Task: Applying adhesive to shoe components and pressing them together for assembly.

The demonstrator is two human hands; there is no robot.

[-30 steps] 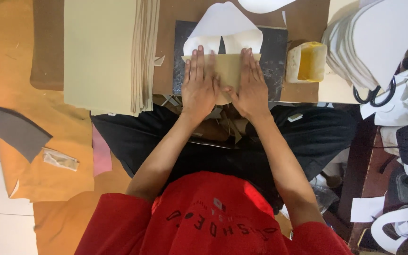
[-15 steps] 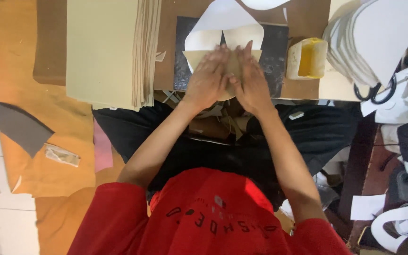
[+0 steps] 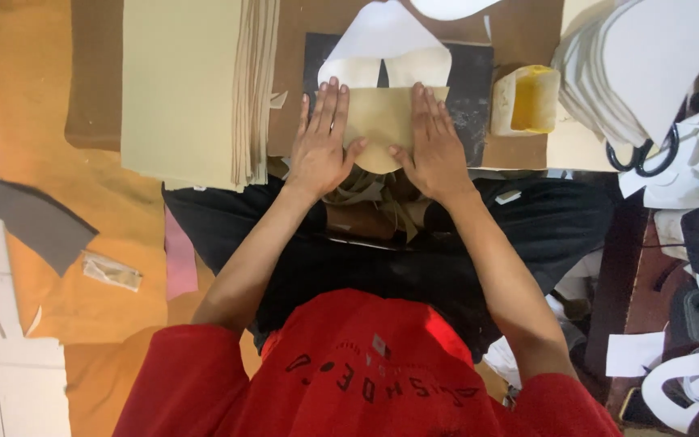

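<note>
A tan cut piece (image 3: 383, 128) with a rounded near edge lies on a white shaped piece (image 3: 382, 48), which rests on a dark board (image 3: 472, 81). My left hand (image 3: 321, 146) lies flat on the left side of the tan piece, fingers stretched out and thumb touching its edge. My right hand (image 3: 434, 150) presses flat on the right side in the same way. Neither hand grips anything. Tan material shows between the two hands.
A tall stack of cream sheets (image 3: 192, 89) lies to the left. A yellow tub (image 3: 527, 101) stands right of the board. Black-handled scissors (image 3: 639, 154) and a pile of white cut shapes (image 3: 649, 65) lie at the right. Scraps lie on my dark lap (image 3: 382, 218).
My hands were close together over the middle of the tan piece. They have slid apart to its left and right sides, uncovering its centre.
</note>
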